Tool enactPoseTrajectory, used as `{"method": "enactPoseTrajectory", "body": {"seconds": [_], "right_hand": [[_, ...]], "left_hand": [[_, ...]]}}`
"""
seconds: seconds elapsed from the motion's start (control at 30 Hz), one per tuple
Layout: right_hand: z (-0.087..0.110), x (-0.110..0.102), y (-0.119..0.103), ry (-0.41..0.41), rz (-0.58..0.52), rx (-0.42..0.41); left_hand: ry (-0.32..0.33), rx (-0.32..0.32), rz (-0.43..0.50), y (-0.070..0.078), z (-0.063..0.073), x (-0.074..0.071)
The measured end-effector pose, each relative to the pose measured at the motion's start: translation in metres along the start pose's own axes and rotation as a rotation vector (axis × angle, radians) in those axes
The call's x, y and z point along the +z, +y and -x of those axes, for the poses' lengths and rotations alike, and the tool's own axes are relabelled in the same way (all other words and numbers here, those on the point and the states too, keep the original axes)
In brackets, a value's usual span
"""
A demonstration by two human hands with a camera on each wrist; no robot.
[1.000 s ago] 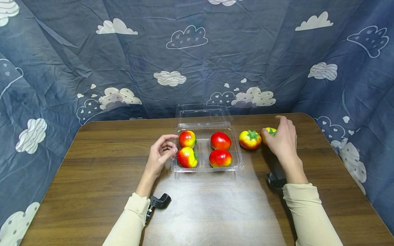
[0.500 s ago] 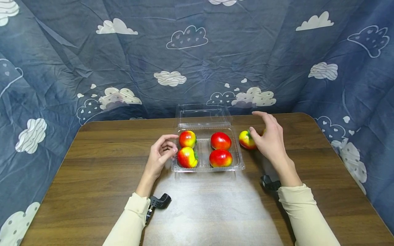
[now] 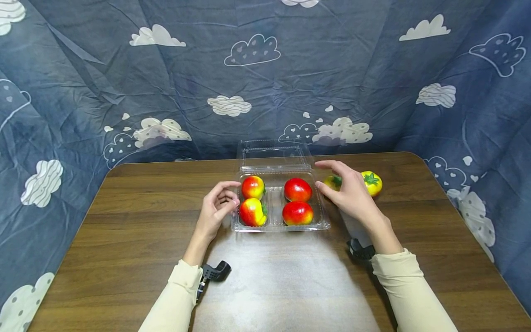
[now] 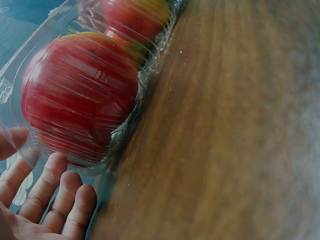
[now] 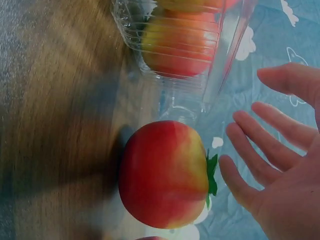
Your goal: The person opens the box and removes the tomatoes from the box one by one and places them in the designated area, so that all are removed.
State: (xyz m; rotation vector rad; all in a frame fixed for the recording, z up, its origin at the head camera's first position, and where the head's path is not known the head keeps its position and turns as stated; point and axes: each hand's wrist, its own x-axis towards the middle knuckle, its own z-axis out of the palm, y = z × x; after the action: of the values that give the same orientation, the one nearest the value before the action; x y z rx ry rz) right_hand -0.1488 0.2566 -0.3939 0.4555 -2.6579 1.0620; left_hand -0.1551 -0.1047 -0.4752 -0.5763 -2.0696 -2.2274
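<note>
A clear plastic clamshell box (image 3: pixel 274 222) stands open on the table. Two red-and-yellow fruits sit in its left part, and two redder fruits (image 3: pixel 297 213) in its right part. At the box's left end is my left hand (image 3: pixel 213 207), index finger and thumb at the rim, other fingers loosely bent. My right hand (image 3: pixel 350 191) holds nothing; thumb and index finger are spread beside the box's right rim, and whether they touch it I cannot tell. Below that hand lies a fruit with a green leafy top (image 5: pixel 165 175), partly hidden in the head view. Another leafy fruit (image 3: pixel 372 183) lies to its right.
The box's lid (image 3: pixel 274 154) leans back behind it at the wooden table's (image 3: pixel 137 221) far edge. A blue cloth with white clouds (image 3: pixel 265 83) hangs behind and at the sides. Black wrist cameras (image 3: pixel 217 271) sit on both forearms.
My right hand has moved left from the rightmost fruit, across the nearer one, to the box's right side, uncovering the rightmost fruit. My left hand and the box have stayed put.
</note>
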Motion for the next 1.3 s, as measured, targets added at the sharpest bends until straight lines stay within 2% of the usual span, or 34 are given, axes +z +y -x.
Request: {"method": "enactPoseTrajectory", "body": {"seconds": [0.3, 0.43, 0.6, 0.9, 1.07, 1.3], "right_hand": [[0.003, 0.009, -0.005, -0.130, 0.038, -0.056], [0.004, 0.010, -0.010, -0.156, 0.055, -0.105], [0.005, 0.008, -0.022, -0.199, 0.040, -0.104], [0.010, 0.006, -0.038, -0.419, -0.039, -0.095], [0.011, 0.007, -0.040, -0.470, -0.019, -0.098], [0.010, 0.010, -0.042, -0.507, 0.070, -0.152]], "left_hand": [[0.001, 0.003, 0.000, 0.000, 0.000, 0.000], [-0.001, 0.002, 0.003, 0.000, 0.000, 0.000], [-0.005, 0.004, 0.006, 0.001, 0.000, 0.000], [0.002, -0.006, 0.003, 0.002, 0.000, 0.000], [-0.001, -0.004, 0.003, 0.001, -0.001, 0.000], [0.003, -0.009, 0.002, 0.002, 0.000, -0.001]]}}
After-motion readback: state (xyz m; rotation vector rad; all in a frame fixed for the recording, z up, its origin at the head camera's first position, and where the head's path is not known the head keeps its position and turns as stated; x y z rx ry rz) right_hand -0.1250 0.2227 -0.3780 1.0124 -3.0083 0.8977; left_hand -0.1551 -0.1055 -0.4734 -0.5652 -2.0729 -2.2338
